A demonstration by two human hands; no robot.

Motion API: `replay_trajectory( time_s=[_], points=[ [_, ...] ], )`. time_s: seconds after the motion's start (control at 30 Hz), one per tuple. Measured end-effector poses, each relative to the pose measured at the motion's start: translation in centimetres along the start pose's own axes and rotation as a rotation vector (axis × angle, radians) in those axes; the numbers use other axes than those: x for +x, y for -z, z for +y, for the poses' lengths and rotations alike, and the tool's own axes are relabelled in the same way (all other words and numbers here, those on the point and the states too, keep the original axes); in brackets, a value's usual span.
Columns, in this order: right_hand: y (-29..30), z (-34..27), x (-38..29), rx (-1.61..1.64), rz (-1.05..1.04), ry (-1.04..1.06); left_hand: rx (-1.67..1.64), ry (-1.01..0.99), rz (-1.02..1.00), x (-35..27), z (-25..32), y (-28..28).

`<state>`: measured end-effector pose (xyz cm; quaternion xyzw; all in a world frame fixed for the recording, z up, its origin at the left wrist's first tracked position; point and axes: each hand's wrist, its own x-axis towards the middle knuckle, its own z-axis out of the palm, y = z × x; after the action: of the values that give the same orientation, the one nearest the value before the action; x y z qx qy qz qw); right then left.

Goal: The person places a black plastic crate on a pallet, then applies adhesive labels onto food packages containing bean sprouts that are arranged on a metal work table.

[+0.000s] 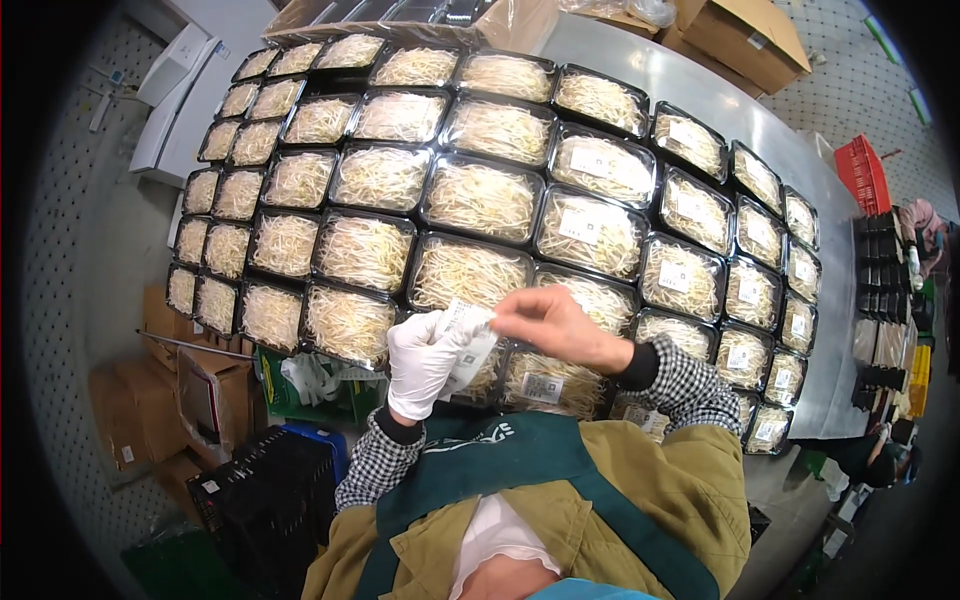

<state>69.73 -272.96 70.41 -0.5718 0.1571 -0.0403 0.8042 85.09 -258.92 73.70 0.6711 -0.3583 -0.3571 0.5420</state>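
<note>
My left hand [417,365], in a white glove, grips a strip of printed white labels [466,352] near my chest. The bare fingertips of my right hand [551,322] pinch the strip's upper right edge. Under and beyond both hands, rows of black plastic trays of bean sprouts, wrapped in clear film, cover much of a metal table. Trays to the right, such as a labelled tray [592,231], bear white stickers. Those to the left, such as an unlabelled tray [367,250], show plain film.
The metal table [817,390] extends to the right. A cardboard box [739,45] and a red plastic crate [861,176] stand beyond it. Black crates [262,487] and cardboard boxes [135,405] are at the lower left. Other people work at the far right.
</note>
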Motion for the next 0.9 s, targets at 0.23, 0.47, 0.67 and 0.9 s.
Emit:
replay_trajectory(
  time_s=[0.23, 0.47, 0.67, 0.9],
  points=[
    [26.4, -4.4, 9.5, -1.209, 1.085, 0.412, -0.015, 0.004, -0.298, -0.7, 0.5, 2.9],
    [32.3, -3.3, 14.5, -1.629, 1.25, 0.051, -0.243, 0.167, -0.185, -4.2, 0.8, 6.7],
    [16.1, -2.3, 12.4, -0.972, 0.709, 0.334, 0.057, -0.082, -0.049, -2.9, -1.0, 6.9],
    [-9.5, -0.8, 3.3, -0.123, 0.141, 0.028, 0.123, -0.067, 0.029, -3.7, -3.1, 8.6]
  ],
)
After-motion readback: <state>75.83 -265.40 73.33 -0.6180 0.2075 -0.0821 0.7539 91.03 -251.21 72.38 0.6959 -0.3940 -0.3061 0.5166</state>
